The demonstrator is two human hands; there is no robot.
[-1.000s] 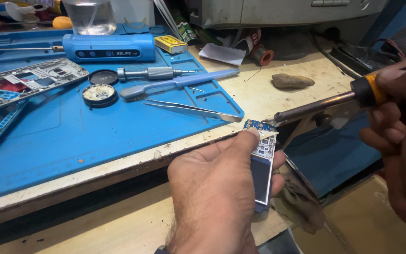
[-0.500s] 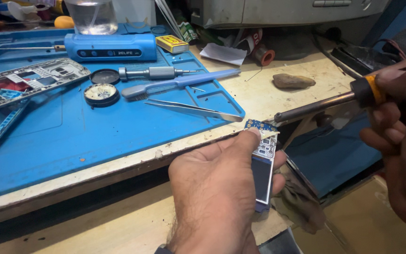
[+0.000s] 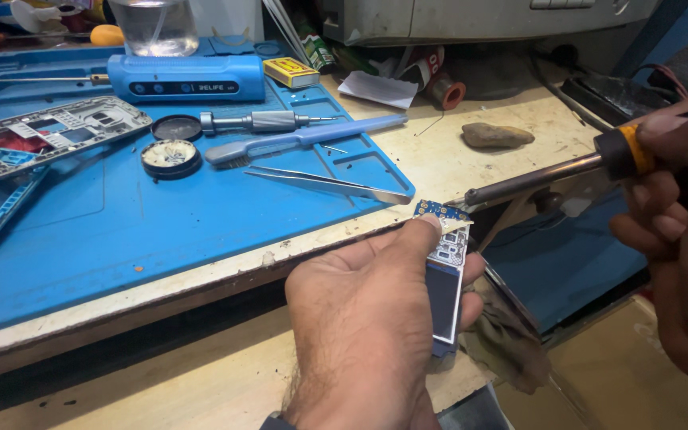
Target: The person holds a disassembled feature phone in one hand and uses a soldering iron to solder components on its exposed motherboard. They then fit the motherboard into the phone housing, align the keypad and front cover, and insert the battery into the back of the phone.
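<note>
So from where I'm watching, the bench (image 3: 519,151) is mostly covered by a big blue work mat (image 3: 161,231), with a stripped phone frame (image 3: 49,135) lying at its far left. Middle of the mat there's a blue brush (image 3: 304,137), a small screwdriver (image 3: 260,121), a pair of tweezers (image 3: 328,183) and a round tin (image 3: 170,157), none of it being touched. Off the mat, a little stone (image 3: 497,134) sits on the bare wood

Left hand (image 3: 368,326) is closed round a small circuit board (image 3: 446,255), pinching it on edge just off the front of the bench, thumb pressed near the top. Right hand (image 3: 682,231) is wrapped around the handle of a soldering iron (image 3: 543,173), and the tip sits right at the board's top corner, touching or nearly so, can't quite tell

I'd say this is the soldering step itself, working a joint on that top edge. Next move calls for a steady tip on one pad and the board held dead still, thumb kept clear of the heat
</note>
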